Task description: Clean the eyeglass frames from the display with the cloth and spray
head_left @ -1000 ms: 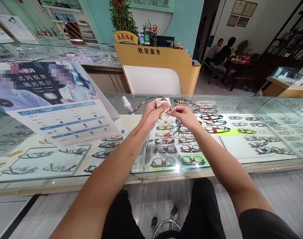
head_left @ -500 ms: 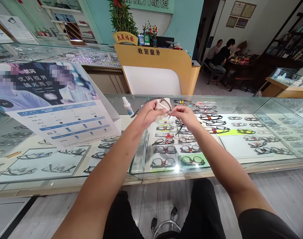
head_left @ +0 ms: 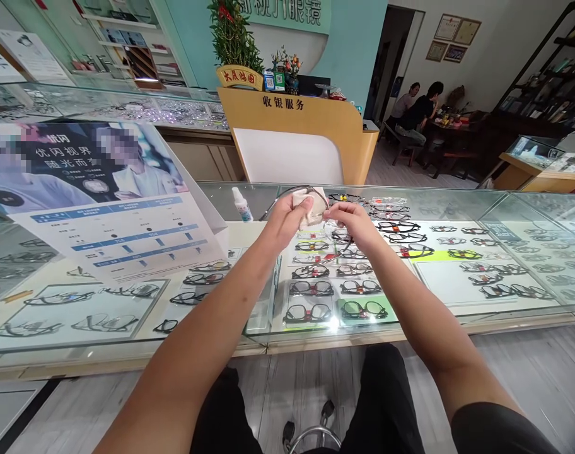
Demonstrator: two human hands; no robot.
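Note:
Above the glass counter, my left hand [head_left: 287, 221] is closed around a pale wiping cloth [head_left: 318, 205], its thumb pressed on the front. The cloth is folded against a lens of a dark-rimmed pair of eyeglasses [head_left: 325, 198]. One temple arm sticks out past my left hand; the other seems to hang below, towards the displayed frames. With thumb and forefinger pinched, my right hand [head_left: 356, 222] grips the eyeglasses at their right side. Part of the lenses and rim is hidden by cloth and fingers. A white spray bottle [head_left: 241, 205] stands to the left of my hands.
The glass display counter [head_left: 263, 337] holds rows of eyeglasses [head_left: 311, 288] beneath its top. A large folded poster stand [head_left: 121, 208] occupies the left side. Beyond is a yellow cashier desk [head_left: 292, 116]. Two people [head_left: 417, 113] sit at a table in the back right.
The cloth has shifted slightly in my left hand, whose thumb now lies higher across it. The eyeglasses are tilted a little differently; my right hand keeps its pinch.

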